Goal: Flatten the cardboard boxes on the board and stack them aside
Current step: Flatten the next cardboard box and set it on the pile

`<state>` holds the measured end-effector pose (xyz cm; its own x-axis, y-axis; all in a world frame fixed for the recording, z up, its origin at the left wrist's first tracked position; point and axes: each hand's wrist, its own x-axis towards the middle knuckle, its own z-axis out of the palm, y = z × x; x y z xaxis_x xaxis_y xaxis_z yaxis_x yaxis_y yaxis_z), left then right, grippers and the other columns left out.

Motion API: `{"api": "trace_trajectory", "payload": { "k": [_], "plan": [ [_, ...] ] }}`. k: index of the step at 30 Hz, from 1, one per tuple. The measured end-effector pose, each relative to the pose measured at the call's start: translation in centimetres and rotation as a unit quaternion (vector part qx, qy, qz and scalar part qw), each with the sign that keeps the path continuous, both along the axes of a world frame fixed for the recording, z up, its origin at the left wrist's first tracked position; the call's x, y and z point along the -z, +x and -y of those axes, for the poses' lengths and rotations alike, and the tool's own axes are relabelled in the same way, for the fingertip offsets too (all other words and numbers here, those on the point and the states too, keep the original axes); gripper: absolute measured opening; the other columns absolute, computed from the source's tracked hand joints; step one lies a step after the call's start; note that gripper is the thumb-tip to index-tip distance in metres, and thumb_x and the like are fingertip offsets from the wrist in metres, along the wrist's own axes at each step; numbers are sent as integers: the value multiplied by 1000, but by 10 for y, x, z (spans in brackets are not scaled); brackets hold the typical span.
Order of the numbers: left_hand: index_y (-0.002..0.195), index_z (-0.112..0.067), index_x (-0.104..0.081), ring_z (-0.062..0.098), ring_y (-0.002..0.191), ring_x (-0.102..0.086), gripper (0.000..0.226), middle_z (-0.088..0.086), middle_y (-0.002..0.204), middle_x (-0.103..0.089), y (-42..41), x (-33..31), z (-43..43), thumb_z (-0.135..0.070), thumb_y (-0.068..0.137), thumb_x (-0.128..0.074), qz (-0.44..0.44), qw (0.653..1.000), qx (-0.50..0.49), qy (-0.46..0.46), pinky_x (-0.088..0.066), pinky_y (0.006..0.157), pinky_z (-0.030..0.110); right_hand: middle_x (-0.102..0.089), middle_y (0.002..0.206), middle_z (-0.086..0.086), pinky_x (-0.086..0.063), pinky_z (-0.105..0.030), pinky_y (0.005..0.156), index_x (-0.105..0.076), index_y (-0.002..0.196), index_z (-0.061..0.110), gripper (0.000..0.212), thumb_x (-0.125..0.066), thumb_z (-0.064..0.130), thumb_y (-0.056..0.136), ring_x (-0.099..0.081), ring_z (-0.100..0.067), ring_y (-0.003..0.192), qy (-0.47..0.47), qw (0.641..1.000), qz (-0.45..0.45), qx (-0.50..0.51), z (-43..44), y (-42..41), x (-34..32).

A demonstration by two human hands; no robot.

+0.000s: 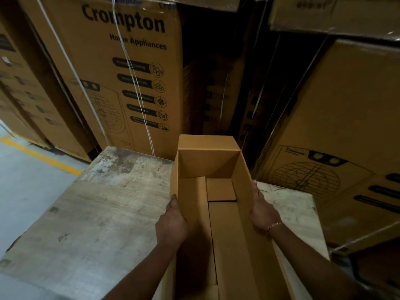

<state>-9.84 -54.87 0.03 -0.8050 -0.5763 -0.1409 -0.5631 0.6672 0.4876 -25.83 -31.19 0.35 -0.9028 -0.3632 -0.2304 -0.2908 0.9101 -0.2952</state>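
An open brown cardboard box (207,165) stands upright on the worn grey board (91,213), its top open and its far flap raised. Folded bottom flaps show inside it. My left hand (173,221) grips the box's left wall, thumb over the rim and inside. On the outside of the right wall my right hand (263,211) lies with fingers stretched along the cardboard; a thin bracelet circles that wrist. The near end of the box runs out of the frame between my forearms.
Tall printed appliance cartons (121,72) bound with white straps stand right behind the board, and another leans at the right (337,148). A dark gap lies between them. At left, grey floor with a yellow line (41,156).
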Motion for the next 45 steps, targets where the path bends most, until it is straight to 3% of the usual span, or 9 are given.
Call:
{"api": "trace_trajectory", "payload": {
  "k": [3, 9, 15, 20, 23, 29, 36, 40, 45],
  "plan": [
    [155, -18, -11, 27, 107, -64, 81, 8, 146, -46, 10, -16, 2, -40, 91, -56, 23, 999, 10, 27, -54, 87, 43, -40, 154, -6, -55, -34, 79, 25, 152, 33, 103, -59, 37, 92, -66, -19, 95, -25, 997, 68, 8, -48, 71, -10],
    [158, -21, -2, 27, 128, -52, 84, 4, 160, -26, 99, -16, -44, -42, 96, -55, 62, 992, 15, 106, -45, 98, 41, -23, 162, 6, -41, -32, 108, 10, 156, 35, 88, -54, 38, 95, -47, -18, 133, -39, 982, 183, 30, -129, 175, -14],
    [154, -32, -26, 22, 128, -53, 98, -3, 147, -49, 203, 30, -77, -66, 67, -57, 108, 958, -83, 253, -41, 108, 40, -61, 131, 12, -51, -35, 98, -31, 144, 54, 68, -50, 18, 90, -63, -13, 109, -173, 947, 232, 137, -141, 231, -20],
    [137, -30, -52, 23, 115, -59, 53, 1, 129, -64, 216, -3, -85, -15, 88, -65, 50, 940, -134, 309, -44, 96, 31, -69, 95, 25, -56, -37, 83, -37, 116, 76, 58, -46, 23, 93, -68, -9, 83, -194, 959, 142, 148, -128, 255, -68],
    [113, -23, -71, 19, 92, -68, 38, -3, 98, -76, 209, -5, -85, 0, 83, -67, -25, 900, -153, 408, -49, 77, 30, -69, 91, 18, -55, -33, 73, -31, 140, 63, 56, -46, 37, 93, -65, -11, 77, -111, 982, 77, 132, -122, 261, -112],
    [95, -15, -75, 27, 86, -72, 31, 5, 89, -78, 172, 28, -54, -8, 64, -75, 1, 874, -123, 470, -58, 84, 44, -50, 143, 12, -51, -32, 84, -19, 154, 38, 69, -39, 60, 91, -62, -18, 109, 65, 994, -89, -18, -45, 273, -172],
    [112, -21, -66, 19, 96, -64, 35, 1, 107, -67, 164, 8, 0, -49, 100, -48, 41, 919, -103, 378, -48, 88, 35, -63, 115, 8, -54, -32, 72, -54, 116, 31, 61, -23, 75, 87, -67, -23, 88, 36, 987, -138, -67, 51, 278, -160],
    [112, -28, -69, 24, 107, -65, 44, 1, 111, -72, 154, -41, 15, -63, 91, -56, -55, 835, -42, 545, -47, 100, 43, -67, 113, 13, -50, -29, 71, -60, 116, 34, 55, -32, 71, 87, -67, -15, 93, -18, 986, -147, -83, 80, 274, -157],
    [118, -13, -67, 28, 105, -70, 61, 9, 110, -75, 150, -74, 18, -33, 62, -82, -138, 788, -2, 599, -52, 99, 46, -40, 146, 21, -47, -31, 99, -40, 145, 37, 69, -61, 63, 85, -47, -8, 127, -202, 968, -114, 93, 59, 250, -129]
  ]
}}
